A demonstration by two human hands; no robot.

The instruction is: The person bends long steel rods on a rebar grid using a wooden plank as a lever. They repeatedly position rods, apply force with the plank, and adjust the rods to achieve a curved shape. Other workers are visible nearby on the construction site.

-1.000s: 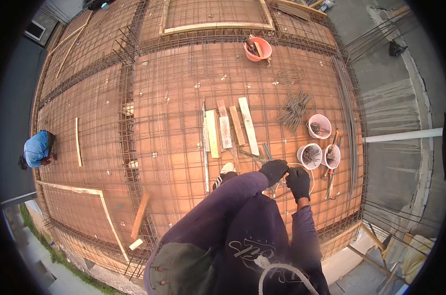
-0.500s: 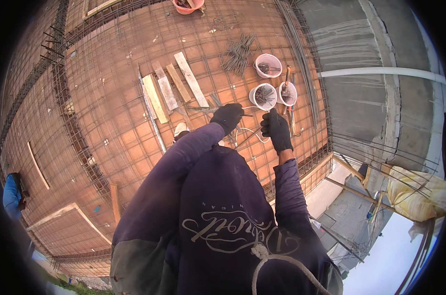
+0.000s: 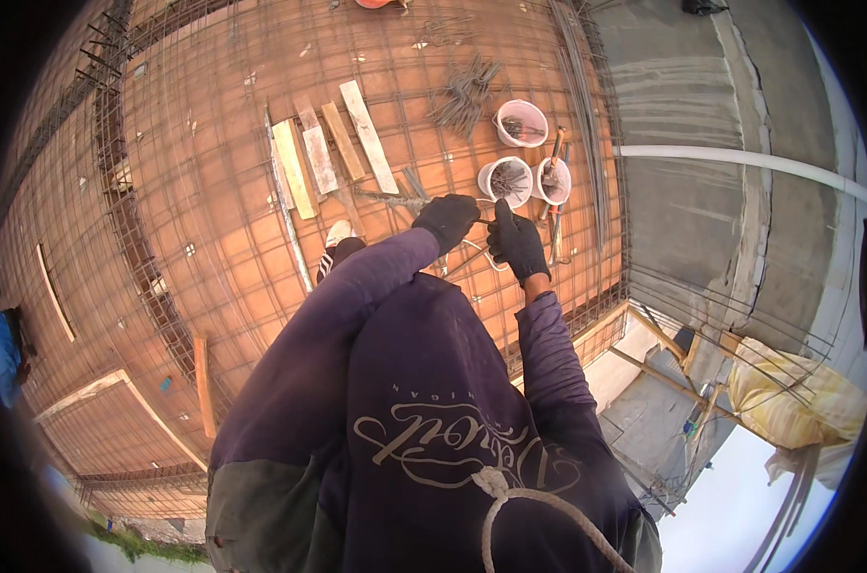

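My left hand (image 3: 448, 221), in a dark glove, is closed with its fingertips pointing right. Facing it, my right hand (image 3: 518, 244), also dark-gloved, is closed with the thumb up. A thin white cord (image 3: 473, 250) passes between the hands and hangs in loops below them over the rebar mesh (image 3: 233, 229). A short dark piece shows in the gap between the fingers; its kind cannot be made out. Just beyond my right hand stands a white bucket (image 3: 484, 181) of short metal pieces. My shoe (image 3: 339, 232) rests on the mesh left of my left hand.
A second bucket (image 3: 552, 199) with tool handles and a third bucket (image 3: 501, 125) stand close by. Bent bars (image 3: 466, 95) lie beyond, wooden boards (image 3: 369, 138) to the left, long rods (image 3: 586, 115) along the right edge. A person in blue (image 3: 6, 353) is at the far left.
My hands have drawn closer together, the right one moving left and slightly down. The view has shifted a little, showing more of my shoe.
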